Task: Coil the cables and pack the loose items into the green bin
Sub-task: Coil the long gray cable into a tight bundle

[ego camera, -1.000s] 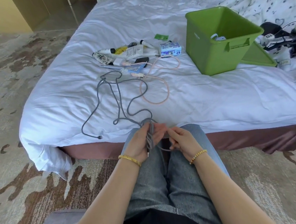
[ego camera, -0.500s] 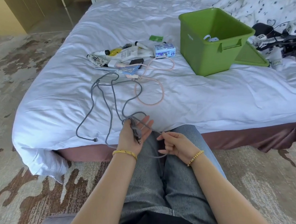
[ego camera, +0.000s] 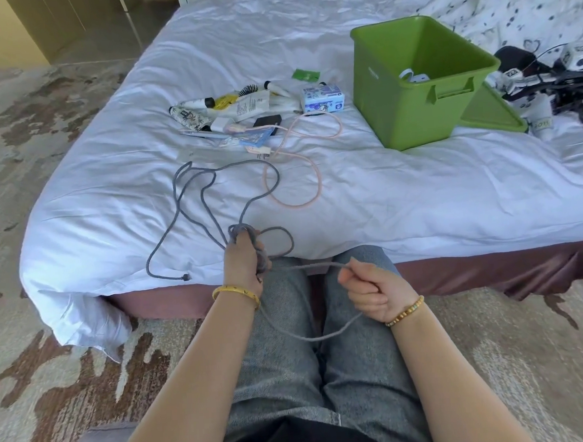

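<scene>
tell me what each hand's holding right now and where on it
Both hold the grey cable. The left hand grips the bundle of coils wound so far; the right hand pinches the loose strand leading off that bundle.

A bed with a rumpled white sheet [ego camera: 401, 193] carries a square green plastic bin [ego camera: 409, 111] far right, a looping grey cable [ego camera: 193, 206] near left, a pale pink cable [ego camera: 310, 185] at centre, and a small blue-and-white packet [ego camera: 323, 98] among toiletry tubes beyond it.
</scene>
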Available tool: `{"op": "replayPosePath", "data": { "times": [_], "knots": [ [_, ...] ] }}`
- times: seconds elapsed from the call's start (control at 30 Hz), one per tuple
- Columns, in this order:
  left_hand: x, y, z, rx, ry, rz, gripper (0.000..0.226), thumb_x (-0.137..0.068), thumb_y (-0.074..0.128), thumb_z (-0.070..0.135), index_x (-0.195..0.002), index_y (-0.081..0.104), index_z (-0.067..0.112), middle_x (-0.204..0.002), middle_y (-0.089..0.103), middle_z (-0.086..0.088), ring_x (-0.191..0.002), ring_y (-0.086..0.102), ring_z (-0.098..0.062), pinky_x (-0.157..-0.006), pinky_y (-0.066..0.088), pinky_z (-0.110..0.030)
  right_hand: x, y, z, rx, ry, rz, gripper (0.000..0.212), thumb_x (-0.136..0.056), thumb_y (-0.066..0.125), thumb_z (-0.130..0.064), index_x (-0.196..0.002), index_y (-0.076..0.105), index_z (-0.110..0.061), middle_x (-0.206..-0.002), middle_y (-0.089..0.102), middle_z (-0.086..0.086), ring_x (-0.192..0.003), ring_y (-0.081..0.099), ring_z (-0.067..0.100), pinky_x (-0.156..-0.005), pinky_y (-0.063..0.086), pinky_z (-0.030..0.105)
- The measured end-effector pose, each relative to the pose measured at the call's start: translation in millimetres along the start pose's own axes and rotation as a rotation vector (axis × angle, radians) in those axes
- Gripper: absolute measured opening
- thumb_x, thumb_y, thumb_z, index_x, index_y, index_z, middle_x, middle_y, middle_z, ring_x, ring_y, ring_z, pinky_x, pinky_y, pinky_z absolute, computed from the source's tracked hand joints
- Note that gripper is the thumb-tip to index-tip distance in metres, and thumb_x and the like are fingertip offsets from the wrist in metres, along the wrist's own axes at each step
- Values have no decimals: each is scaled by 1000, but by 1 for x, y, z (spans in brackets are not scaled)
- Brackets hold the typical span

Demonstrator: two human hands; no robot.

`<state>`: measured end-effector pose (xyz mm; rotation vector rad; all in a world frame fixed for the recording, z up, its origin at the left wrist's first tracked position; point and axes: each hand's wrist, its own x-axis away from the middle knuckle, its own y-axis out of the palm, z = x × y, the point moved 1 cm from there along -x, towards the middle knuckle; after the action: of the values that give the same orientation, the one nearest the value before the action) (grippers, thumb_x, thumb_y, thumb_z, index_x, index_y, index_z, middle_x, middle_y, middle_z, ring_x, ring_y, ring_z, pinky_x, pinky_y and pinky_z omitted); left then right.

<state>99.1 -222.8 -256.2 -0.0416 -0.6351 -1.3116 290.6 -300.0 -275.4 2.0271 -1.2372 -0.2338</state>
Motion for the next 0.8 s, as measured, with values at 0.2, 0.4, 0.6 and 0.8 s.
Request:
{"op": "replayPosePath", "data": {
  "times": [0.2, 0.4, 0.6, 0.8],
  "knots": [
    [5, 3, -29, -923, 112, -385, 18, -92, 42, 24, -75, 41, 20, -61, 40, 0, -43, 37, -9, -40, 31, -18, -9, -1, -2, -211, -208, 167, 24, -70, 73, -32, -61, 62, -13, -54, 16, -5, -39, 13, 6, -28, 21, 12],
    [13, 10, -36, -1096, 67, -698, 44, -84, 43, 66, -88, 50, 22, -88, 56, -2, -85, 52, -17, -86, 47, -37, -12, -7, 1, -235, -228, 298, 29, -84, 45, -22, -73, 66, -6, -50, 38, -6, -36, 24, 1, -29, 19, 12],
    [17, 12, -40, -1270, 102, -809, 15, -86, 58, 29, -89, 61, 15, -89, 62, -1, -80, 54, -13, -75, 41, -25, -16, -6, 7, -111, -192, 218, 25, -87, 44, -18, -94, 65, -8, -62, 51, -4, -40, 36, 1, -32, 21, 11],
    [25, 8, -47, -889, -65, -722, 26, -94, 38, 11, -72, 53, 15, -63, 46, 2, -56, 49, -9, -82, 52, -39, -22, -1, 10, 157, -149, 419, 8, -91, 51, -7, -89, 56, -13, -61, 42, -5, -39, 31, 0, -32, 18, 10]
  ]
}}
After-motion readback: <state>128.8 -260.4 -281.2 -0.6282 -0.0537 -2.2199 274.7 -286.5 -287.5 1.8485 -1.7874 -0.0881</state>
